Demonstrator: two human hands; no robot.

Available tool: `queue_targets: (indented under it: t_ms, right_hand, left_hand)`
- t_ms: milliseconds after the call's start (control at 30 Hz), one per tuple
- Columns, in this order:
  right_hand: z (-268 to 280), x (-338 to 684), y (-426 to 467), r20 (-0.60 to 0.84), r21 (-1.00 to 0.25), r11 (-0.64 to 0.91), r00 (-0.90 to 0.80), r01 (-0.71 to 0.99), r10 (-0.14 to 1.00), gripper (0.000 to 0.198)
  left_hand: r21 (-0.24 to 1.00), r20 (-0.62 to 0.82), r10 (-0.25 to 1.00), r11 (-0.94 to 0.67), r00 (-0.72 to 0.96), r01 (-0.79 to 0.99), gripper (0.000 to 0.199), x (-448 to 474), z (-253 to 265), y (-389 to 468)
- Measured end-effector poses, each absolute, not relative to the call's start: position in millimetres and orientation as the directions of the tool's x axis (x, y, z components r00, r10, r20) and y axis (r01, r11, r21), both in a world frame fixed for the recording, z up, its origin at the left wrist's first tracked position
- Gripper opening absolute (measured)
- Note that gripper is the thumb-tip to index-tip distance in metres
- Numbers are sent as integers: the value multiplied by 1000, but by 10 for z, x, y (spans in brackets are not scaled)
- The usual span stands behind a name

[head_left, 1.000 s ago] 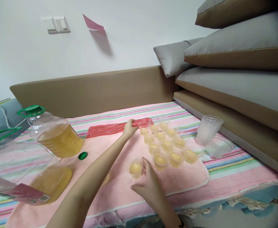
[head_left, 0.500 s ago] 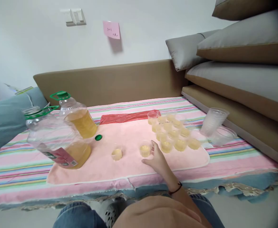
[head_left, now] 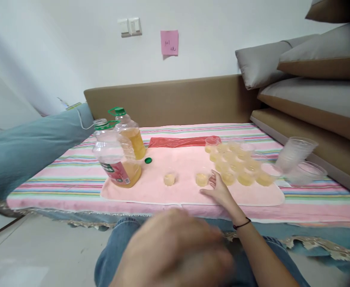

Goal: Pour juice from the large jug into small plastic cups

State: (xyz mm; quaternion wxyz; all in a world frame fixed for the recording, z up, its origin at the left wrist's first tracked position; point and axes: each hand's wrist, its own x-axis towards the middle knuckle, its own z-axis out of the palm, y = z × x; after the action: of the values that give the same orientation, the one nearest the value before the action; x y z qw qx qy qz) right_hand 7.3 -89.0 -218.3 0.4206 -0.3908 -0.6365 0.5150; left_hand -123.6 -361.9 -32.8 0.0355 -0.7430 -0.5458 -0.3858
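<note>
My right hand (head_left: 221, 190) is beside a clear plastic cup (head_left: 202, 179) of pale yellow drink, thumb and fingers apart. Its fingertips are close to the cup's right side; I cannot tell whether they touch. Another part-filled cup (head_left: 169, 179) stands to the left. My left hand (head_left: 177, 249) looms large and blurred in the foreground, its finger pose smeared by motion. An uncapped jug (head_left: 116, 171) of yellow drink stands at the left, before a capped, fuller jug (head_left: 134, 139). Filled cups (head_left: 233, 165) stand in close rows on the right.
A green cap (head_left: 148, 160) lies on the pink mat (head_left: 180, 159). Stacked empty cups (head_left: 296, 153) lean at the right, with loose cups beside them. A red plastic strip (head_left: 177, 142) runs behind the mat. Cushions (head_left: 315, 95) are piled at the right.
The view has swung left, so everything sits further right in the picture. My left hand has come up into the foreground. My right hand remains beside the same cup.
</note>
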Motion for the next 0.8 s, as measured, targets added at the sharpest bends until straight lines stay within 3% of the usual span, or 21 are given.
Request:
queue_targets:
  t_ms: [67,133,233,300,500,800]
  right_hand:
    - [-2173,115,-903,126,-986,155,-345,59,930,114]
    - [-2164,159,-914,123,-987,151,-347,52,930,114]
    - [-2156,207,-920,133,-987,154,-347,33,928,114]
    - [-2147,226,-928,146,-987,162,-345,19,927,113]
    - [-2095,331,-1112,169,-982,187,-348,19,922,99]
    - [-2047,882,-1721,209,-967,238,-247,93,946,67]
  left_hand:
    - [318,575,818,-229,5,920,58,-1521,-346,-3493]
    - [268,476,850,106,-227,958,45,-1955,-577,-3435]
    - [36,379,734,597,-564,801,48,-2629,-1132,-3476]
    - [-141,377,660,734,-649,665,49,-2934,-1466,-3533]
    - [-328,368,765,638,-528,696,50,-3190,-1903,-3575]
    - [-479,223,825,557,-520,678,39,-3262,-1840,-3458]
